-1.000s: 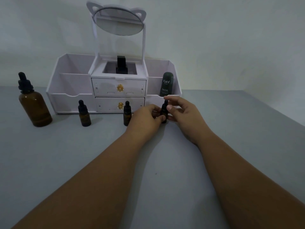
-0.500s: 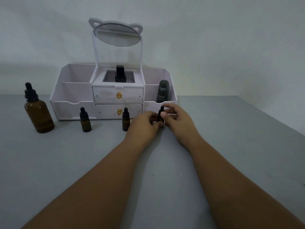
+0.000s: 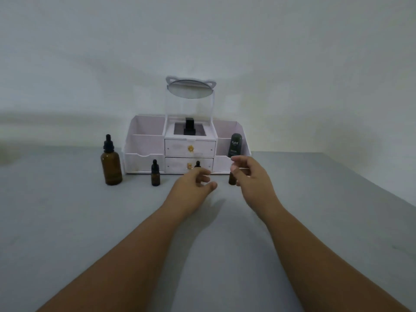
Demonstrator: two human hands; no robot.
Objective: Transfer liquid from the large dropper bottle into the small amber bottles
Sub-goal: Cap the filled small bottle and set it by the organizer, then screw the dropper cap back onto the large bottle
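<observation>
Landmark: white organiser (image 3: 144, 154) with two drawers and a mirror, at the back of the grey bench (image 3: 67, 221); I place everything from it.
Large dropper bottle (image 3: 111, 164): upright, just off the organiser's left end, dropper cap on, untouched.
Small amber bottles: one (image 3: 155, 174) in front of the organiser's left half; a second (image 3: 197, 164) before the lower drawer, only its cap showing over my left hand; a third (image 3: 231, 179) before the right half, mostly hidden by my right hand.
Left hand (image 3: 191, 188): in front of the drawers, fingers (image 3: 203, 179) loosely curled, holding nothing.
Right hand (image 3: 252, 176): just beside the third bottle, thumb and forefinger parted a little, nothing between them that I can see.
Step in hand, my reading: no bottle gripped; likely uncapping one small bottle.
How to do it well: steady the small bottle's body low with one hand, turn the cap with the other, keep it upright. These narrow bottles probably tip easily.
Watch: the dark green tube (image 3: 235, 145) in the organiser's right compartment is close behind; avoid knocking it.
</observation>
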